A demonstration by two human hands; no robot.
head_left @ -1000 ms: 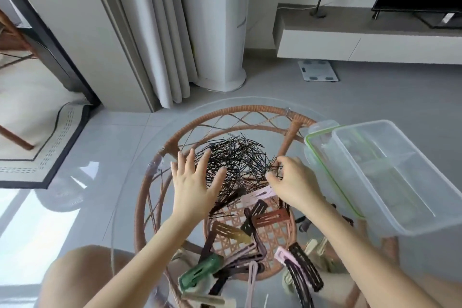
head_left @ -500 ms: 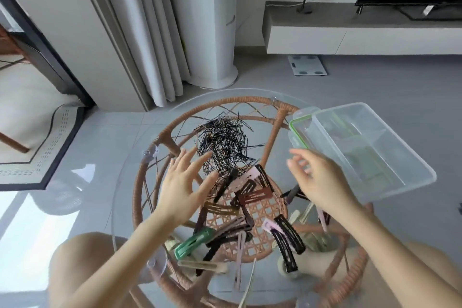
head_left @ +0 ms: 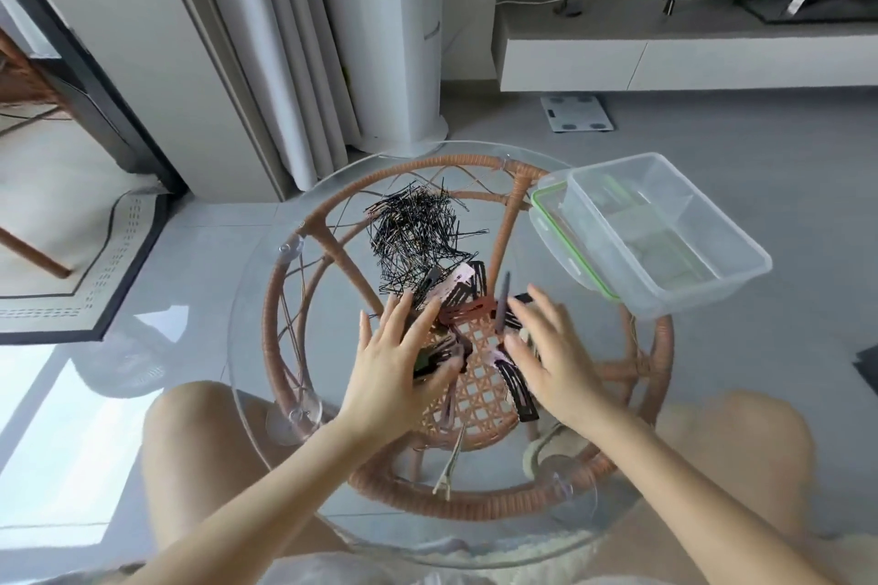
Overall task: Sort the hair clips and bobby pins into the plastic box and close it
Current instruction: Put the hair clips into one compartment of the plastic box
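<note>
A round glass-topped table [head_left: 266, 299] on a woven rattan frame carries everything. The clear rectangular plastic box [head_left: 665, 228] sits at the table's far right edge, open and empty, resting on its green-rimmed clear lid [head_left: 551, 223]; its near right corner juts past the glass rim. At the table's far centre lies a loose heap of thin black bobby pins [head_left: 418, 233], with bare glass to its left out to the rim. Nearer the table's middle, a jumble of flat hair clips [head_left: 463, 299] in pink, brown and black spreads toward the person. The left hand [head_left: 399, 366] lies over the left part of that jumble, fingers spread; dark clips show under the palm, though whether any is gripped cannot be told. The right hand [head_left: 546, 356] lies over the right part, fingers apart and flat, holding nothing visibly. A slim metal clip [head_left: 449, 470] lies alone toward the table's near edge, where the glass is otherwise open. A bare strip of glass separates the right hand from the box.
</note>
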